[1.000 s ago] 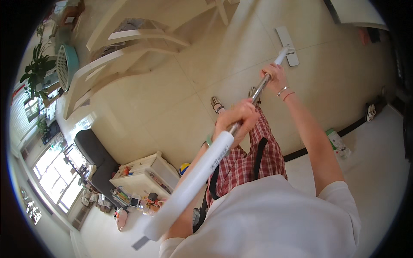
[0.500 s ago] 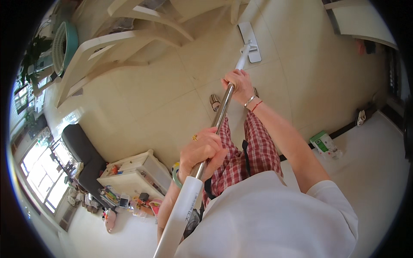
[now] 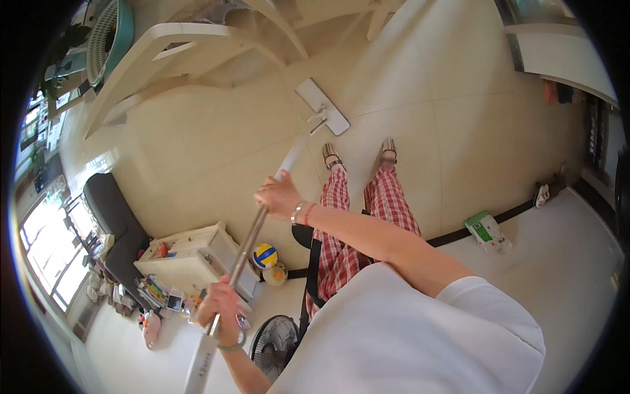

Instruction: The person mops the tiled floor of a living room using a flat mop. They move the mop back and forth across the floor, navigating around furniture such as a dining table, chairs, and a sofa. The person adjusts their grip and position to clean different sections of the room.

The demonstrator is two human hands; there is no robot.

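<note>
2 closed grips, 1 long pole [image 3: 248,238]

I am holding a flat mop [image 3: 241,252] in both fists; my right hand [image 3: 279,197] is wrapping the pole lower down, nearer the tiled floor [image 3: 210,164], while my left hand [image 3: 220,308] is clasping it just beside the white sleeve [image 3: 199,364] at the top end; the 2 grips are sitting well apart; the pole is slanting across my left side, and the white rectangular mop head [image 3: 320,102] is lying on the tiles, apparently flat, just ahead of my left shoe [image 3: 330,156];

for good control I am counting on that wide spacing; I am treating the right hand as the best pivot for aiming the head, and the left as the lever for setting the slant; I am judging that light, even pressure is suiting this head, since a twisted or steep pole is probably inviting an edge to lift; the corner nearest my shoe is calling for care, as is the curved pale furniture [image 3: 197,30] ahead to the left; a black fan [image 3: 274,345] is standing near my left side, so any broad swing of the top end is risking a knock there
</note>
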